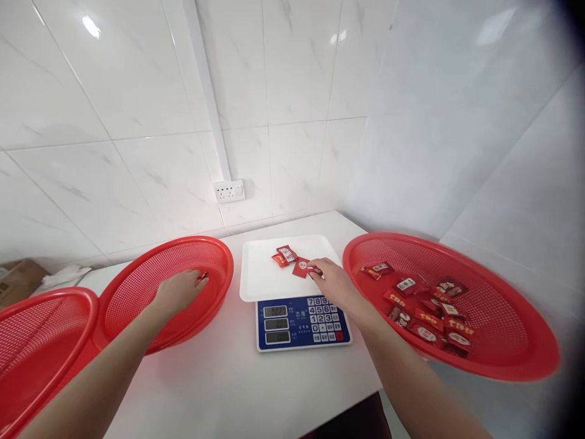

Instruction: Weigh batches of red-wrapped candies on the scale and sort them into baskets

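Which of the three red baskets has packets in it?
The right basket, beside the scale: it holds a heap of red packets. The middle basket holds only the left hand; the far-left basket looks bare.

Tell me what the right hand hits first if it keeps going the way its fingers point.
The right hand points left and away over the scale's white tray. Right at its fingertips lies a red packet, so that comes first, with two more red packets just beyond. Height above the tray is unclear.
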`<state>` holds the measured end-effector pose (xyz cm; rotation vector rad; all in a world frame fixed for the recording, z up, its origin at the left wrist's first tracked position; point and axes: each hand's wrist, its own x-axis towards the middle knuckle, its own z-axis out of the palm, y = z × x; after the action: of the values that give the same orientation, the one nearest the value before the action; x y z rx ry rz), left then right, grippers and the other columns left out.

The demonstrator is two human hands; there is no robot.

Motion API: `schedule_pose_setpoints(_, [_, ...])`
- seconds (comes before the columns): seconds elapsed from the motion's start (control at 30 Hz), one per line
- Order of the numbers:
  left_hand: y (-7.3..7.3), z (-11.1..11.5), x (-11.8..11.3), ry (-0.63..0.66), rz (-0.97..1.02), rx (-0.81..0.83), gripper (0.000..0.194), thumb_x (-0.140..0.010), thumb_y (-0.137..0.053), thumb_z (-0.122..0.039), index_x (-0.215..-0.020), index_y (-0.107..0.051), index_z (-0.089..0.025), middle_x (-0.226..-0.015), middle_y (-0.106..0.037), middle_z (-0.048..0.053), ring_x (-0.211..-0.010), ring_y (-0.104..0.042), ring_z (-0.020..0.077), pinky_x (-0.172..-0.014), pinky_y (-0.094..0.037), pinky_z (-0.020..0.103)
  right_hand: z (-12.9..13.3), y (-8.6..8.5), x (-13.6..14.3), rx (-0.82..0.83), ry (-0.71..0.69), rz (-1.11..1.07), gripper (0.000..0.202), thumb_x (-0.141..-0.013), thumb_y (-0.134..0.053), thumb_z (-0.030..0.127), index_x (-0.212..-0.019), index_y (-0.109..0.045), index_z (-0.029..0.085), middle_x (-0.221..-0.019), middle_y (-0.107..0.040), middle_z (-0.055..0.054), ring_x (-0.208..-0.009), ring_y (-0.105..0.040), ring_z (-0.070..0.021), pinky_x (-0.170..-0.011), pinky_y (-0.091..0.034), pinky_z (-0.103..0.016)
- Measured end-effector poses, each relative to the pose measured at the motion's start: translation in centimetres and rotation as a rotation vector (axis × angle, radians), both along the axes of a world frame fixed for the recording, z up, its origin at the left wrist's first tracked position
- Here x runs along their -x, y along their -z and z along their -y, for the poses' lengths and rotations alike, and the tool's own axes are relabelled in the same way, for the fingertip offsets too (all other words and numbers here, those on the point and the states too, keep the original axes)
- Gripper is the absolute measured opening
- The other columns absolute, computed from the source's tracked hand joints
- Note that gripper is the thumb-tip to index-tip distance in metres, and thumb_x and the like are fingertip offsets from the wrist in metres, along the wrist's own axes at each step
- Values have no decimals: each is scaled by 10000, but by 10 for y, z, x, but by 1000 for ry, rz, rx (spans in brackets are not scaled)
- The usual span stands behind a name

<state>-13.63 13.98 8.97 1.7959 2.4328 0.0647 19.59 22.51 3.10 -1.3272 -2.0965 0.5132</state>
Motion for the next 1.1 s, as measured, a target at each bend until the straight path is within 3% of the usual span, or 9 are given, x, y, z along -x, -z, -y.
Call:
schedule_pose_setpoints(0.1, [-2, 0, -12, 56, 17, -68, 372, -817, -378, -438, -1021, -585, -206, -1039, -633, 127, -924, -588, 332, -624, -461, 383, 8, -7, 3, 49, -7, -78, 244, -817, -468, 156, -1012, -606, 208, -1052, -609, -64, -892, -595, -180, -788, -461, -312])
schedule_pose_setpoints(0.2, [-7, 4, -45, 155, 85, -143, 404, -857, -338, -452, -1149, -532, -251, -1208, -574, 75, -1065, -543, 268, -740, -471, 329, 24, -15, 12, 132, -97, -227, 299, -806, -473, 155, -1075, -581, 227, -1060, -619, -46, -884, -604, -163, -787, -476, -313])
schedule_pose_setpoints(0.27, [-9, 9, -74, 270, 217, -149, 401, -863, -350, -476, -1168, -522, -280, -1177, -600, 32, -1018, -575, 197, -776, -471, 268, 40, -20, 21, 156, -201, -313, 363, -799, -492, 163, -1150, -538, 244, -1122, -600, -42, -945, -592, -164, -814, -476, -318])
schedule_pose_setpoints(0.37, [-7, 17, -115, 483, 635, -61, 340, -841, -440, -444, -1090, -573, -254, -1037, -654, 25, -881, -612, 166, -747, -480, 257, 63, -23, 32, 120, -350, -377, 460, -808, -509, 186, -1255, -450, 275, -1258, -512, -50, -1056, -539, -179, -863, -466, -338])
schedule_pose_setpoints(0.5, [1, 21, -140, 534, 872, -25, 174, -819, -502, -360, -855, -594, -217, -838, -653, 5, -763, -580, 150, -676, -463, 258, 83, -20, 34, 109, -395, -396, 487, -838, -472, 192, -1306, -385, 296, -1261, -481, -69, -1002, -552, -179, -839, -486, -357])
schedule_pose_setpoints(0.6, [3, 24, -139, 492, 926, -35, 147, -817, -506, -340, -771, -556, -210, -746, -609, -14, -698, -541, 132, -619, -437, 242, 91, -15, 23, 174, -378, -418, 510, -821, -495, 191, -1303, -374, 306, -1239, -477, -66, -849, -587, -140, -763, -515, -325])
schedule_pose_setpoints(0.8, [-2, 43, -120, 369, 822, -142, 198, -840, -464, -387, -803, -554, -215, -734, -572, -10, -685, -522, 135, -613, -437, 242, 112, 9, -13, 264, -223, -409, 411, -832, -485, 265, -1241, -448, 261, -1063, -581, -63, -788, -597, -143, -754, -511, -325])
schedule_pose_setpoints(0.97, [-1, 64, -101, 180, 654, -276, 272, -828, -466, -431, -997, -572, -245, -920, -644, 15, -833, -586, 176, -713, -480, 277, 134, 38, -38, 270, -200, -403, 326, -842, -480, 324, -1157, -536, 258, -1019, -628, -59, -737, -601, -147, -726, -513, -306])
schedule_pose_setpoints(1.1, [0, 76, -90, 53, 542, -336, 291, -810, -472, -461, -979, -592, -257, -976, -669, 5, -882, -611, 196, -736, -492, 276, 142, 54, -47, 281, -191, -416, 288, -839, -491, 343, -1102, -582, 271, -999, -650, -49, -729, -599, -155, -716, -514, -298])
